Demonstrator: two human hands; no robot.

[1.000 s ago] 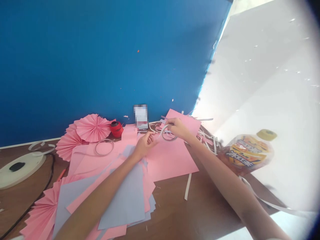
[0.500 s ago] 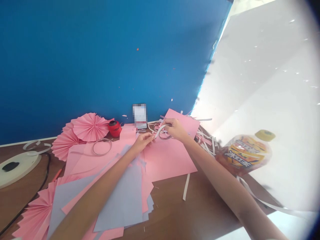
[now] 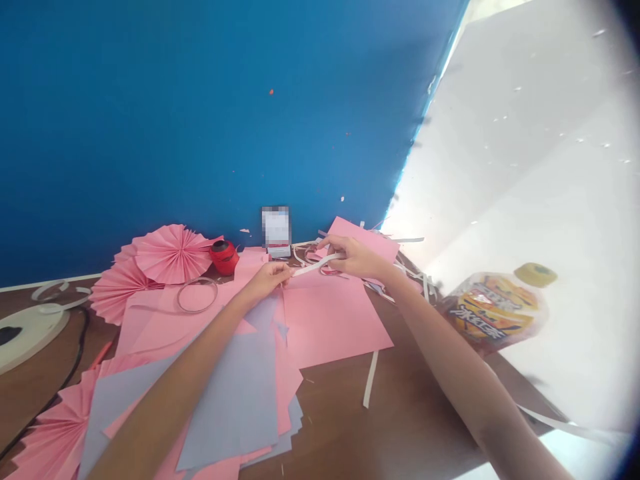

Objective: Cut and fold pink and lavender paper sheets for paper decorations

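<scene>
A white paper strip (image 3: 317, 265) stretches between the person's two hands, just above a sheet of pink paper (image 3: 330, 327) on a brown wooden table (image 3: 410, 407). The left hand (image 3: 267, 280) is narrowly closed, pinching one end of the strip between thumb and fingers. The right hand (image 3: 357, 259) holds the other end, its fingers curled over the strip (how far each end sits inside the grip is hidden). Overlapping grey-blue paper sheets (image 3: 225, 393) and more pink paper lie beneath the left forearm. Left of the hands, a thin pale ring (image 3: 197, 295) rests on the pink paper. Farther back, a pleated pink paper rosette (image 3: 173, 253) and a red spool (image 3: 225, 257) sit near a blue wall (image 3: 200, 120). Loose white paper scraps (image 3: 413, 273) lie just beyond the right hand, and a printed plastic pouch (image 3: 493, 310) with a yellow cap sits to the right, near the table's edge.
</scene>
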